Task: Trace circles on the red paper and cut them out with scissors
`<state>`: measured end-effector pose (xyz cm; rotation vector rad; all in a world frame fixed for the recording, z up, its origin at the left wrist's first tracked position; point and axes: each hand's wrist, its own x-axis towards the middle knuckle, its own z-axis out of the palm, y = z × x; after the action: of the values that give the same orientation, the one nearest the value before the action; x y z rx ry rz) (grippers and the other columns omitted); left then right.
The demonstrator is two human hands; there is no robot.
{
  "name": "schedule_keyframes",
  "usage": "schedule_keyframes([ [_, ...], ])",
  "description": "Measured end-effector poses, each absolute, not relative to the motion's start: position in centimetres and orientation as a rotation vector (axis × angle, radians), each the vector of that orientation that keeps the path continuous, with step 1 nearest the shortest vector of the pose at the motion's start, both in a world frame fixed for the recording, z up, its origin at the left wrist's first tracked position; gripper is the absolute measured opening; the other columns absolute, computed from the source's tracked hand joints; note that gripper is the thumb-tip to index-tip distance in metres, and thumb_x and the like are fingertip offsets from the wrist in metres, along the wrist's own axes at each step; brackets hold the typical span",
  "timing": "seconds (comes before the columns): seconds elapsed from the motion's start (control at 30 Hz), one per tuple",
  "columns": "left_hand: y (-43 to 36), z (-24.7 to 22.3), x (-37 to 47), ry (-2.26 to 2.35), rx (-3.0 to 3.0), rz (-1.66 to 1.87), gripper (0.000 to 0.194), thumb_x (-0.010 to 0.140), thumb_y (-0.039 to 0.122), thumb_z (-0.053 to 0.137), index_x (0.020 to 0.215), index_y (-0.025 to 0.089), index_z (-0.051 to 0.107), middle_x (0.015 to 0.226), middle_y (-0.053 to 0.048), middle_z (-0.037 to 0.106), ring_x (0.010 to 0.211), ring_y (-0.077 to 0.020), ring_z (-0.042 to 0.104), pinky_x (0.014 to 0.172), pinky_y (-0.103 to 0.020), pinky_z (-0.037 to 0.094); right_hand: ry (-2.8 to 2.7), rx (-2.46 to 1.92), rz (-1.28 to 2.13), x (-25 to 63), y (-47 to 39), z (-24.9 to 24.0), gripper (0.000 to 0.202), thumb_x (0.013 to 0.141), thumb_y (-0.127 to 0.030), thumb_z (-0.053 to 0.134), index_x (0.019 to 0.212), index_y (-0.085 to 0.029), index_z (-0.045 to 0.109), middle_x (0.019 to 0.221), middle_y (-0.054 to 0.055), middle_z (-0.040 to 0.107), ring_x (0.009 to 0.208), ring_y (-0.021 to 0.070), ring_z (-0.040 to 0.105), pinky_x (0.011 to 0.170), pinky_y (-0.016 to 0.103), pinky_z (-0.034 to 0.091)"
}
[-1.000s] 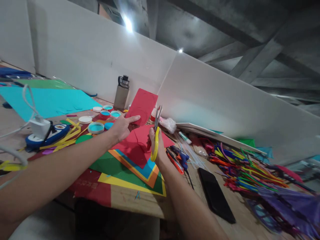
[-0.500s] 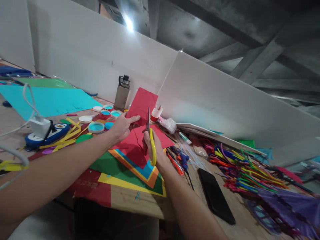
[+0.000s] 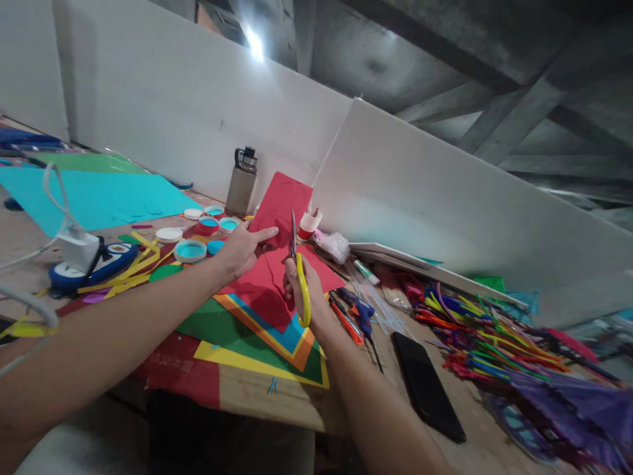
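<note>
My left hand (image 3: pixel 243 249) grips a sheet of red paper (image 3: pixel 285 195) by its lower left, the forefinger stretched across its face. The sheet stands tilted up and carries faint curved lines. My right hand (image 3: pixel 302 284) is closed round the yellow handle of a pair of scissors (image 3: pixel 302 298). Their blades point upward, close to the right edge of the held sheet; whether they touch it I cannot tell. Under both hands lies more red paper (image 3: pixel 257 300), on top of blue, orange, green and yellow sheets (image 3: pixel 247 336).
Paint pots (image 3: pixel 190 251) and a grey bottle (image 3: pixel 241 181) stand behind my left hand. Right of my right arm lie a utility knife (image 3: pixel 347 322), a glue gun (image 3: pixel 364 315), a black phone (image 3: pixel 426 386) and many pipe cleaners (image 3: pixel 489 330). Paper cups (image 3: pixel 309 223) stand at the back.
Hardly anything differs. The scissors have tilted slightly in my right hand, and the left hand keeps its hold on the red paper.
</note>
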<state>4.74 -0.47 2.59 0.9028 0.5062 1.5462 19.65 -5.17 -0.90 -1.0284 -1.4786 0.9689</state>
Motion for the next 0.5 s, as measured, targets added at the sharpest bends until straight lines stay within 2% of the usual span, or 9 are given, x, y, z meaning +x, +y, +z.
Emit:
schedule_keyframes([
  [0.3, -0.27, 2.56, 4.66, 0.503, 0.920, 1.541, 0.026, 0.064, 0.015, 0.080, 0.087, 0.013, 0.067, 0.082, -0.005, 0.071, 0.068, -0.0141, 0.064, 0.065, -0.028, 0.054, -1.488, -1.068, 1.047, 19.64, -5.14, -0.68, 0.049, 0.080, -0.067, 0.055, 0.095, -0.021, 0.052, 0.060, -0.006, 0.045, 0.046, 0.0078, 0.041, 0.040, 0.020, 0.033],
  [0.5, -0.65, 2.67, 4.85, 0.519, 0.900, 1.543, 0.025, 0.064, 0.012, 0.079, 0.085, 0.012, 0.066, 0.078, -0.006, 0.071, 0.068, -0.0157, 0.066, 0.067, -0.030, 0.055, -1.596, -1.118, 0.879, 20.06, -4.47, -1.30, 0.047, 0.084, -0.067, 0.048, 0.094, -0.021, 0.052, 0.062, -0.004, 0.048, 0.050, 0.0090, 0.044, 0.046, 0.021, 0.036],
])
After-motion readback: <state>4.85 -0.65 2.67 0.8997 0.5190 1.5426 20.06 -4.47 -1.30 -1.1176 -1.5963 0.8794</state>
